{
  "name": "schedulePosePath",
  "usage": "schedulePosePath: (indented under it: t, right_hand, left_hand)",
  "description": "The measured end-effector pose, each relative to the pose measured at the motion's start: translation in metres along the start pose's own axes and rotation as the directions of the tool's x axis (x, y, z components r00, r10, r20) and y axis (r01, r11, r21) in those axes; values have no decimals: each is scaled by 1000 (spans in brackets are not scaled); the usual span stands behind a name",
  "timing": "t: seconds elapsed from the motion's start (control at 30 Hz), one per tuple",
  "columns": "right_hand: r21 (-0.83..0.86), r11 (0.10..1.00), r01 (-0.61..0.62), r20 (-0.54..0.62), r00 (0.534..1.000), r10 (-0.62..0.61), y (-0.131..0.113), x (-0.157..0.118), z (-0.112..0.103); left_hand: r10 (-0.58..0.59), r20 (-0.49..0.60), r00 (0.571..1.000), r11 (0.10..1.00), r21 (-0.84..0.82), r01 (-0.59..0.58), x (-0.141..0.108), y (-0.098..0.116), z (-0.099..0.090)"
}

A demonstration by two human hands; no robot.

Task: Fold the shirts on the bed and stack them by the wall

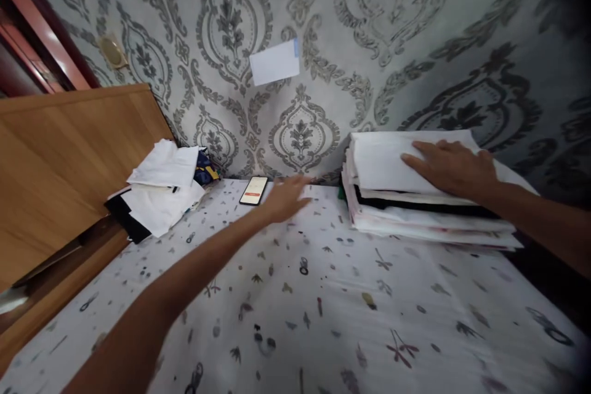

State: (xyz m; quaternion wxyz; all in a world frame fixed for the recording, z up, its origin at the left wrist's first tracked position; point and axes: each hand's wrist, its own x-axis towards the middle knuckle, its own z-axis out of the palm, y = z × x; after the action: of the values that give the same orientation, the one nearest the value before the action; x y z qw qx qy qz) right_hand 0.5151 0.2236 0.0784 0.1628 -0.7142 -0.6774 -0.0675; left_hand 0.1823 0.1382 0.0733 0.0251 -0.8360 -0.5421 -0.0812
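My right hand (452, 167) lies flat on top of a stack of folded cloths (383, 163), fingers stretched out. Most of the stack is white, with a black layer between. To the left, my left hand (287, 198) reaches over the patterned bedsheet (295, 308) with its fingers apart and nothing in them; it looks slightly blurred. Just beyond it on the left, a smartphone (253, 190) with a lit screen rests on the sheet near the wall. Whether the left hand touches the sheet I cannot tell.
A looser pile of white and dark cloths (164, 191) lies at the left, against a wooden headboard (78, 160). Behind everything stands a wall with ornate grey wallpaper (305, 129), bearing a white paper (276, 64) and a round-fronted fitting (111, 52).
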Motion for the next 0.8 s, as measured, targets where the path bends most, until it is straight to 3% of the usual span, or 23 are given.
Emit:
schedulePosePath:
  t: [0.07, 0.17, 0.27, 0.37, 0.43, 0.5, 0.6, 0.63, 0.7, 0.73, 0.8]
  right_hand:
    - [-27, 999, 17, -83, 996, -19, -4, -6, -5]
    - [-58, 994, 97, -230, 967, -107, -10, -22, -12]
    - [-53, 975, 215, -298, 929, -221, -19, -47, -16]
    - [15, 951, 309, -286, 913, -292, -31, -81, -15]
    - [75, 931, 356, -267, 907, -325, -41, -106, -13]
    - [138, 911, 390, -239, 905, -351, -52, -132, -14]
    - [245, 881, 405, -200, 910, -363, -71, -167, -21]
    - [292, 867, 403, -189, 913, -361, -80, -176, -24]
    - [409, 829, 381, -155, 924, -349, -100, -191, -30]
    - [481, 800, 358, -125, 931, -342, -113, -197, -33]
    - [645, 711, 280, -46, 943, -329, -146, -210, -38]
  left_hand:
    - [-208, -51, 977, 974, 80, 211, -40, -66, -13]
    - [-478, -167, 862, 855, 136, 501, -88, -158, -39]
    - [-577, -205, 791, 786, 123, 606, -117, -218, -55]
    - [-604, -233, 762, 775, 52, 630, -123, -249, -58]
    - [-641, -266, 720, 753, -35, 657, -118, -261, -60]
    - [-697, -304, 649, 709, -159, 687, -111, -272, -71]
    - [-771, -378, 513, 631, -345, 695, -107, -285, -106]
    - [-784, -406, 470, 618, -438, 653, -109, -286, -121]
    - [-810, -424, 406, 577, -701, 418, -115, -283, -152]
    - [-818, -414, 399, 529, -813, 243, -119, -277, -167]
    - [-814, -385, 435, 387, -918, -88, -129, -256, -192]
